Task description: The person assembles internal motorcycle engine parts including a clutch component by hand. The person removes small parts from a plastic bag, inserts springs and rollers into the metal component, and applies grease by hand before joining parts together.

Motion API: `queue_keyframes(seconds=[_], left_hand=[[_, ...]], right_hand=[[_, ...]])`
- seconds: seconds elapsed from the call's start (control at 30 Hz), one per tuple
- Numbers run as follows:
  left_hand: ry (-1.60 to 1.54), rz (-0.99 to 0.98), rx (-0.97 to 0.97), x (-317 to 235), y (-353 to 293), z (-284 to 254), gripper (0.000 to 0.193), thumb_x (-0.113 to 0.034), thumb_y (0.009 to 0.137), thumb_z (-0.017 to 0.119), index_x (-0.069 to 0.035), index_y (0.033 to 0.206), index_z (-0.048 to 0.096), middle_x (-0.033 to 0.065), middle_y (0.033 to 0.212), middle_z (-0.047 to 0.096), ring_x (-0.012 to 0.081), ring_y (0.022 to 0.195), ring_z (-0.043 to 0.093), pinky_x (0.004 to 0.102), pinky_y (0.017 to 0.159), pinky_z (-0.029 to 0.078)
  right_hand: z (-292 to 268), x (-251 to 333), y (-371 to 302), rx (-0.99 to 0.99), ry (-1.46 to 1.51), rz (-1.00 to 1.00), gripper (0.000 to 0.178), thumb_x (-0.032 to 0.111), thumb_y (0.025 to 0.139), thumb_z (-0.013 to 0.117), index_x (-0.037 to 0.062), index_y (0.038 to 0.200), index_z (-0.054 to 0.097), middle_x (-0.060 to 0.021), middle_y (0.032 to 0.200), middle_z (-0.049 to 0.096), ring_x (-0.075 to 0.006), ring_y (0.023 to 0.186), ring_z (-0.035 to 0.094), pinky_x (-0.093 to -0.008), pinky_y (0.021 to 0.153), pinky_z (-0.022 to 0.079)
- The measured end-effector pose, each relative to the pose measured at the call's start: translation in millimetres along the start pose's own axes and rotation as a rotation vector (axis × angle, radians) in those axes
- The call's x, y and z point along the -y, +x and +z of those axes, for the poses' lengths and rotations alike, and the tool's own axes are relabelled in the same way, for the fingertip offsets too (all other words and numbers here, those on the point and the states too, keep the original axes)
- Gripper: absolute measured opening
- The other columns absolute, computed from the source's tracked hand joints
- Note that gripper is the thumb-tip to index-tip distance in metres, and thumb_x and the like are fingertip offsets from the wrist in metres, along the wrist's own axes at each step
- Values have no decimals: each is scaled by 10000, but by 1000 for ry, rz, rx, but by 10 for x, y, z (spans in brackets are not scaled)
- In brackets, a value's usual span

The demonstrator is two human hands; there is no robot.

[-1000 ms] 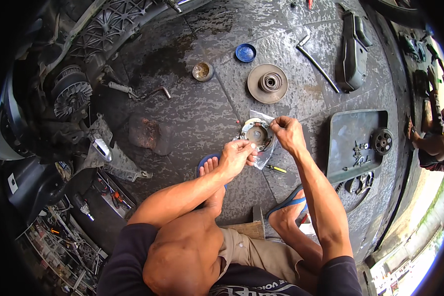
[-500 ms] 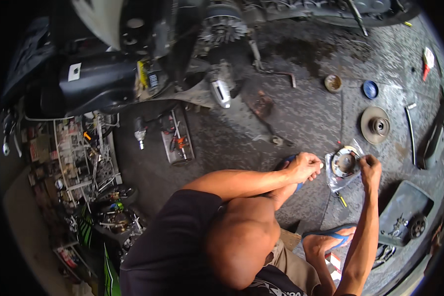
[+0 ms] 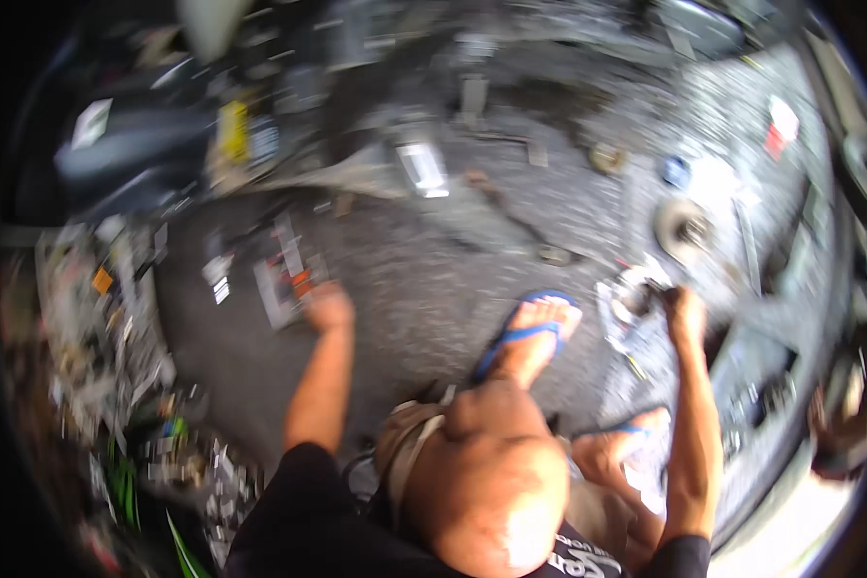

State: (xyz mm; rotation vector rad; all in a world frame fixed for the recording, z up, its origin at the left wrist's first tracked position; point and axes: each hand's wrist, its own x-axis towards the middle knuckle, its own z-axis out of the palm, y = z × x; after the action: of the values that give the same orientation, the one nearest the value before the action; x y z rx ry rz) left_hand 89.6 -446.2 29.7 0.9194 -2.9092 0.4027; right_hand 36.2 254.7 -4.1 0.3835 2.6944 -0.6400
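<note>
Tool, orange and blurred, lies at ten o'clock from the nearer left hand, in a tray elongated roughly eleven-to-five, while a ring-shaped part lies at nine o'clock from the right hand, neither hand's finger state being discernible.

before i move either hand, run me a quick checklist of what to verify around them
1. Left hand near the tool tray: ok, by the tray's right-hand side.
2. Left hand's hold on a tool: cannot tell, too blurred.
3. Right hand near the round part: ok, close to its right side; grip unclear.
4. Metal disc clear of the right hand: ok, lying apart, beyond it.
5. Yellow-handled tool out of both hands: ok, on the floor.
6. Sharp view for fine work: not ok, the picture is smeared.
</note>
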Motion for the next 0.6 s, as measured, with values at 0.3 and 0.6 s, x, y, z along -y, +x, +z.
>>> queue_keyframes(seconds=[0.3, 0.6], left_hand=[[-1148, -1142, 610, 22, 832, 524, 235, -435, 932, 593, -215, 851, 613, -59, 663, 564, 108, 476, 452, 238, 412, 327], [-749, -928, 129, 687, 629, 557, 419, -381, 995, 518, 7, 1074, 653, 129, 878, 637, 256, 747, 596, 365, 765, 519]], right_hand=[[-145, -174, -259, -16, 663, 294, 365, 88, 836, 605, -25, 1167, 710, -210, 1113, 734, -282, 1055, 708, -338, 957, 524], [-40, 214, -289, -56, 551, 221, 451, 69, 804, 543, 97, 1223, 708, -240, 1130, 693, -365, 1075, 672, -401, 992, 500]])
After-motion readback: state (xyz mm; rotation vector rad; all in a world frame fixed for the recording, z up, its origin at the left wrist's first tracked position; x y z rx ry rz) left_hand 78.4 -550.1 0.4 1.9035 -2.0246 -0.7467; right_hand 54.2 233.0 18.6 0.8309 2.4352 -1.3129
